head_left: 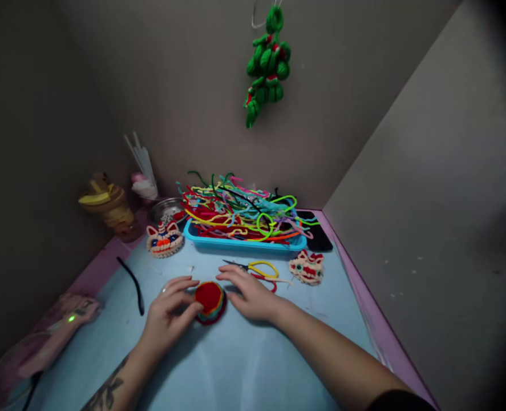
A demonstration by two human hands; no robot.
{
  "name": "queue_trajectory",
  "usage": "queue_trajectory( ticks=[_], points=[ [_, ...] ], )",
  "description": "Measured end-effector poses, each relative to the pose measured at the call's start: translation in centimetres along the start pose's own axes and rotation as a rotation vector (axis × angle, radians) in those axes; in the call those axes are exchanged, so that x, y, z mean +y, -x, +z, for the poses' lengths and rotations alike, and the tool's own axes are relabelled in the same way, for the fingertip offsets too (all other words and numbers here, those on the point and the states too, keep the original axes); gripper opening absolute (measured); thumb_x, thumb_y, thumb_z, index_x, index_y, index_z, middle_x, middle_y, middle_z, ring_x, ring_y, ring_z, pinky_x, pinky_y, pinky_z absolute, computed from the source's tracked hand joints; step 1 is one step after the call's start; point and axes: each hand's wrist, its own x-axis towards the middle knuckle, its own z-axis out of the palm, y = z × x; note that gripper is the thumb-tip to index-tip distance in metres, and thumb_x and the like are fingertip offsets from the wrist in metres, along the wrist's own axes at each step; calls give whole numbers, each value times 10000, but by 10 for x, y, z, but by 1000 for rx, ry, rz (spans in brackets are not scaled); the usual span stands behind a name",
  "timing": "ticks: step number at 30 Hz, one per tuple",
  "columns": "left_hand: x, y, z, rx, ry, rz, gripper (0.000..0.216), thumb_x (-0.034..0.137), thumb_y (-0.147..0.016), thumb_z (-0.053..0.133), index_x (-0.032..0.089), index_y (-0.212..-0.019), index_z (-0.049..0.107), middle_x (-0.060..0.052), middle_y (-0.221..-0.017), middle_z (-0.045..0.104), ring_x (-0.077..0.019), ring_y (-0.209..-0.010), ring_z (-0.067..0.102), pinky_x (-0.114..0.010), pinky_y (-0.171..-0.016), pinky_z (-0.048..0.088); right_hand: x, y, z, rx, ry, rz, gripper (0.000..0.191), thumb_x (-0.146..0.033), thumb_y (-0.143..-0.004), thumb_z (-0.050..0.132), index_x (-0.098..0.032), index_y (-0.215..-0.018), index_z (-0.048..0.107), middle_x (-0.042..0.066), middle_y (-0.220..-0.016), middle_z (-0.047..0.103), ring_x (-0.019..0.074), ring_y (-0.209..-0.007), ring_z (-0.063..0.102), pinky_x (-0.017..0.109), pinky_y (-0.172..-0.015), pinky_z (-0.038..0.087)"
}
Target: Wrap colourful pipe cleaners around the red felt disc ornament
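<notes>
A small round piece of coiled fuzzy stems (209, 295) lies on the blue table mat, red on top with yellow, teal and dark red layers at its edge. My left hand (171, 308) is beside it on the left, fingers apart, the thumb and fingertips at its rim. To its right, my right hand (246, 291) lies low over the mat with fingers stretched out and nothing held. Just beyond that hand are yellow-handled scissors (263, 268) and a second, red-handled tool (270, 281), partly hidden by the hand.
A blue tray (244, 245) heaped with colourful pipe cleaners (239, 211) stands at the back. Lion-face pieces sit left (165, 240) and right (307, 267). A metal bowl (167, 212), black phone (319, 237), black stem (133, 285) and pink glue gun (71, 317) are around.
</notes>
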Motion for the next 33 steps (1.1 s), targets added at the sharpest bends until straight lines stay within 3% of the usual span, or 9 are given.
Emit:
queue_trajectory(
  ticks=[3,8,11,15,19,24,28,33],
  points=[
    [-2,0,2,12,-45,-7,141,276,-755,672,221,-880,708,-84,-989,698,-229,-964,634,-378,-827,525,-4,-2,-4,38,-3,8,405,-98,-795,507,-192,-1187,546,116,-1320,506,185,-1254,464,388,-1062,384],
    [-3,-1,12,-8,14,-167,192,287,-813,610,184,-960,677,-48,-782,674,-149,-684,646,-235,-609,536,-10,-9,-15,104,-1,5,330,-93,-808,504,-214,-1099,598,91,-1215,591,178,-1165,534,371,-999,437],
    [-3,-2,15,-36,69,-209,229,295,-837,574,196,-1023,665,-46,-840,704,-152,-724,670,-227,-653,548,-8,-20,-27,141,18,-3,307,-98,-822,496,-213,-1085,605,87,-1164,616,173,-1110,568,353,-960,461],
    [-6,0,6,-13,66,-243,238,317,-840,552,213,-1019,671,-26,-772,708,-146,-648,671,-205,-593,543,-3,-51,-59,261,107,-12,270,-134,-834,498,-211,-1071,604,79,-1078,651,183,-1031,598,350,-920,473],
    [-12,7,-1,18,47,-242,274,230,-883,441,208,-1090,619,-11,-708,695,-131,-603,667,-190,-571,541,4,-107,-87,369,235,51,248,-135,-826,495,-193,-1033,618,78,-1002,667,183,-922,618,325,-841,492],
    [-15,9,-1,38,-88,-110,396,163,-852,457,215,-1241,516,-105,-1115,670,-193,-999,655,-293,-823,549,22,-173,-89,160,459,33,282,-70,-823,445,-174,-980,656,74,-1028,687,176,-986,614,298,-930,445],
    [-14,7,-6,20,-82,-18,354,136,-834,485,241,-1163,563,-81,-1074,681,-184,-991,649,-280,-826,552,49,-197,-101,88,677,235,301,-102,-807,480,-134,-1066,631,137,-1112,650,223,-1048,593,321,-955,425],
    [-14,6,-9,-11,-72,33,364,109,-819,482,256,-1136,582,-66,-1077,680,-180,-997,641,-283,-824,559,78,-196,-126,46,730,318,312,-95,-753,530,-64,-1039,649,201,-1110,640,271,-1063,584,354,-949,428]
  ],
)
